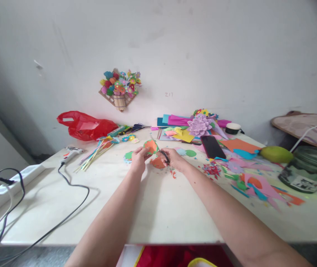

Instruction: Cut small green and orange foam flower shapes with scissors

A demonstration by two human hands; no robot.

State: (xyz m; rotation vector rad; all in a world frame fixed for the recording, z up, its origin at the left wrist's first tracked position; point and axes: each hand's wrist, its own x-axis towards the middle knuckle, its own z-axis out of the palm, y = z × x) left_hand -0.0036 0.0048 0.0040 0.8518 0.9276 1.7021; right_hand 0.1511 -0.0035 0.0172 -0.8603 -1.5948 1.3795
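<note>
My left hand (138,157) pinches a round orange paper piece with a green edge (150,146) and holds it a little above the white table (158,211). My right hand (173,158) is closed round the dark handles of small scissors (162,153), whose blades meet the paper piece. An orange paper scrap (157,163) lies right under my hands. Green and blue paper cut-outs (188,152) lie beside my right hand.
A black phone (212,147), coloured paper sheets and a purple paper flower (199,125) lie at the back right. Scraps (254,185), a green fruit (277,154) and a glass jar (310,168) sit right. A glue gun (71,153) with cable, sticks (93,157) and a red bag (87,125) are left.
</note>
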